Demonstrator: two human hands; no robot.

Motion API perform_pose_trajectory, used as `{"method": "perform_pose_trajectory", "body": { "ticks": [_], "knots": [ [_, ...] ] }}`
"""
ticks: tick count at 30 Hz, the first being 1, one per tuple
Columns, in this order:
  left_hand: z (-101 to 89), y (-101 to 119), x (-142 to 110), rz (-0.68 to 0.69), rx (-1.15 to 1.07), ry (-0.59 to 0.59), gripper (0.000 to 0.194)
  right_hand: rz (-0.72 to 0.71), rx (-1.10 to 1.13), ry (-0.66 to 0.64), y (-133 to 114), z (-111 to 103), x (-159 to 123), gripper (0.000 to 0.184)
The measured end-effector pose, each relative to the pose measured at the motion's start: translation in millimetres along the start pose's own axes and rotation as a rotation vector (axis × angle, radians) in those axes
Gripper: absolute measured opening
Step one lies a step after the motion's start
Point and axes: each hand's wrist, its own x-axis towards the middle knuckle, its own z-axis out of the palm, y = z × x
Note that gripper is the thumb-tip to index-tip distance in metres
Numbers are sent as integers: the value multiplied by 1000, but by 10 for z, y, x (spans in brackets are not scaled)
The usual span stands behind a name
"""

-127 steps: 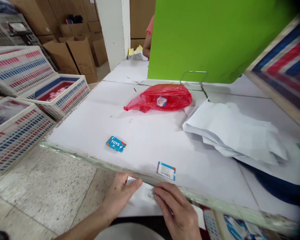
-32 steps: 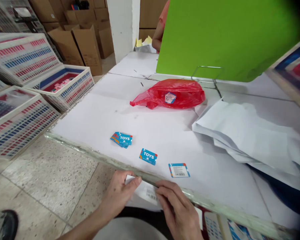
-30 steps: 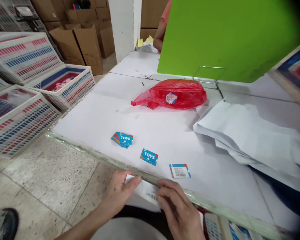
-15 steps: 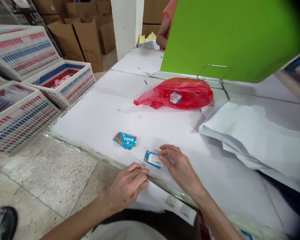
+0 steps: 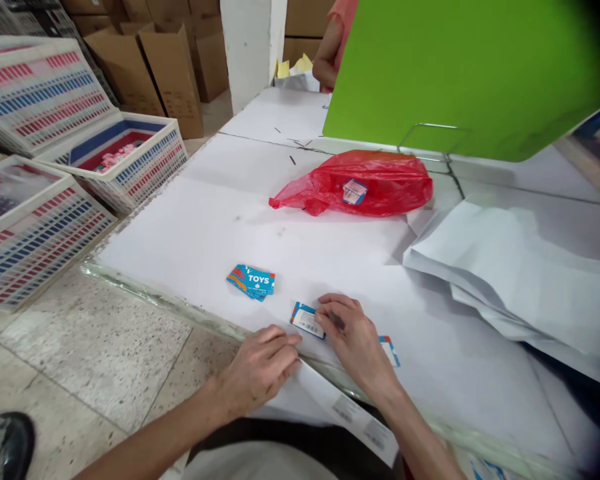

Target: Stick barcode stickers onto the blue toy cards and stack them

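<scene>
Card is lying near the desk's near edge, its long axis slanting from far left to near right. The right hand is narrowly pinching its barcode label's right end and partly hiding another card. The left hand is holding a label strip. "TOYS" is showing on the left stack.

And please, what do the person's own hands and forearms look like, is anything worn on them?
The left hand and right hand are bare, with no gloves and no rings that I can see. The left forearm and right forearm show no sleeve, watch or bracelet.
</scene>
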Motion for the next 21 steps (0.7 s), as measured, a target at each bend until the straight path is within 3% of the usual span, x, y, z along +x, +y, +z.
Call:
{"method": "perform_pose_trajectory", "body": {
  "ticks": [16, 21],
  "knots": [
    [30, 5, 12, -19, 26, 0, 13, -14, -6, 47, 8, 37, -19, 17],
    [17, 21, 29, -45, 60, -79, 16, -17, -16, 55, 14, 53, -21, 16]
  ]
}}
